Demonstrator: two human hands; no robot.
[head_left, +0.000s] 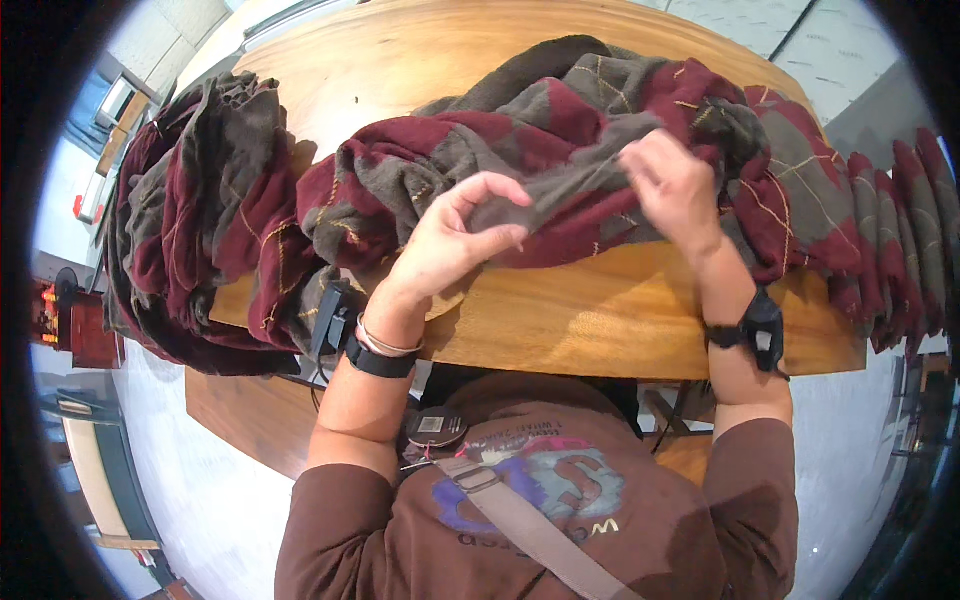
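Note:
A long, bunched length of soft argyle cloth [560, 145], maroon and grey with thin yellow lines, lies across the table in front of me. My left hand [465, 225] is at its near side, thumb and forefinger apart with a gap between the tips. Further right, my right hand [675, 185] pinches a grey part of the cloth, its fingers slightly blurred. That grey part is drawn out in a taut, blurred strip between the two hands. The cloth's exact kind, garment or loose fabric, cannot be made out.
A heap of the same argyle cloth [200, 220] drapes over the table's left edge. More folded pieces [900, 240] hang in a row beyond the right end. The wooden table [560, 315] has its near edge close to my body. A lower wooden surface [240, 415] sits below left.

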